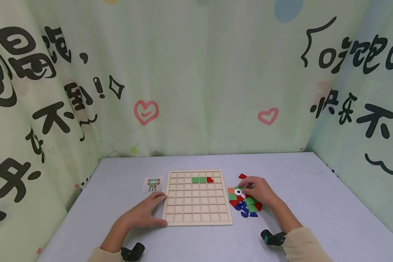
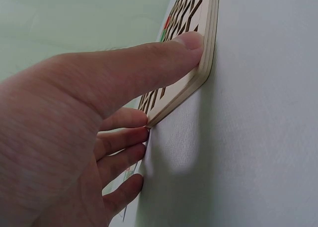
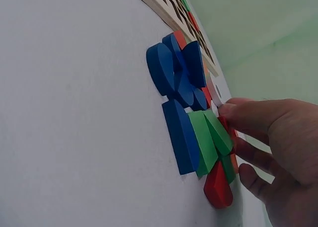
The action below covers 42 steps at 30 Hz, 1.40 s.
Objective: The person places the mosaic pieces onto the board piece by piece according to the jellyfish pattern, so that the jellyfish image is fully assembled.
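left hand (image 1: 147, 211): spread, thumb and fingertips touching the left side of the grid board (image 1: 196, 209)
right hand (image 1: 260, 189): fingertips at the loose pieces (image 1: 250, 201); i can't tell if they pinch one
loose pieces: clustered on the surface (image 1: 196, 243), right of the board
grid board: i see two green squares (image 1: 202, 179) beside a red piece (image 1: 210, 179)

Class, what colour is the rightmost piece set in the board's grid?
The rightmost piece is red, seen best in the head view.
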Available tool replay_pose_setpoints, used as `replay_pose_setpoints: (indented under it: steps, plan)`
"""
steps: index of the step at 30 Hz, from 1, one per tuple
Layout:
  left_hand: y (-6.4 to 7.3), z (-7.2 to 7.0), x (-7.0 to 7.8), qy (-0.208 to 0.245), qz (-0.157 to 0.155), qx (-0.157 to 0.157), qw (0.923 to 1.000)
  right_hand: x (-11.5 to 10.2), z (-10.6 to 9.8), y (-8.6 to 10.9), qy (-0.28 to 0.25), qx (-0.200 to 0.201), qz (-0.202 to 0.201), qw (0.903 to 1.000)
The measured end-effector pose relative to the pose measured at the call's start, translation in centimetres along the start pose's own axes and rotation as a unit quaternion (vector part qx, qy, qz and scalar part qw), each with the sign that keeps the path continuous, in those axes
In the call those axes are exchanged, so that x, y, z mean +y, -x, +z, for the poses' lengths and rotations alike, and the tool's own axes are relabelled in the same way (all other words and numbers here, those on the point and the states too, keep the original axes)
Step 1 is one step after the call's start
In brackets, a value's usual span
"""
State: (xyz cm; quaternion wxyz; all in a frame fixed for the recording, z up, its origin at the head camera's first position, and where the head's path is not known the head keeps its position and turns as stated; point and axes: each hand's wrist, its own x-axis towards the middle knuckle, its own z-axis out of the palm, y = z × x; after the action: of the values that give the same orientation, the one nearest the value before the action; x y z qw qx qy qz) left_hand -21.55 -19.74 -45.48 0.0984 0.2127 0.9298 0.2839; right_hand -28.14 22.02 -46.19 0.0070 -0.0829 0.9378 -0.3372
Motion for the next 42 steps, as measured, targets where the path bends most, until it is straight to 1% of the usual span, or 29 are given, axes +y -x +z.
replay_pose_setpoints:
  steps: [3, 7, 19, 23, 30, 34, 42]
  plan:
    - [0.0, 0.0, -0.1, -0.002, 0.001, 0.002, 1.0, -0.1, 0.2, -0.2, 0.001, 0.003, -0.014, 0.9999]
    - [0.0, 0.1, -0.1, -0.003, 0.0, 0.002, 1.0, -0.3, 0.5, -0.4, 0.003, 0.011, -0.021, 0.9997]
    - [-0.2, 0.1, -0.1, 0.003, -0.003, 0.0, 1.0, -0.6, 1.3, -1.0, 0.011, 0.04, -0.004, 0.9991]
    - [-0.2, 0.2, -0.1, 0.003, -0.003, -0.001, 1.0, -0.5, 1.2, -1.0, 0.015, 0.038, -0.003, 0.9992]
    - [0.0, 0.0, 0.3, 0.0, -0.003, 0.0, 1.0, -0.3, 1.1, -1.0, 0.021, 0.035, 0.011, 0.9991]
    - [0.1, 0.0, 0.3, 0.0, -0.002, 0.0, 1.0, -0.2, 1.1, -1.0, 0.021, 0.038, 0.008, 0.999]
    - [-0.2, 0.2, -0.1, -0.005, -0.004, 0.001, 1.0, -0.4, 1.4, -0.8, 0.014, 0.038, 0.0, 0.9992]
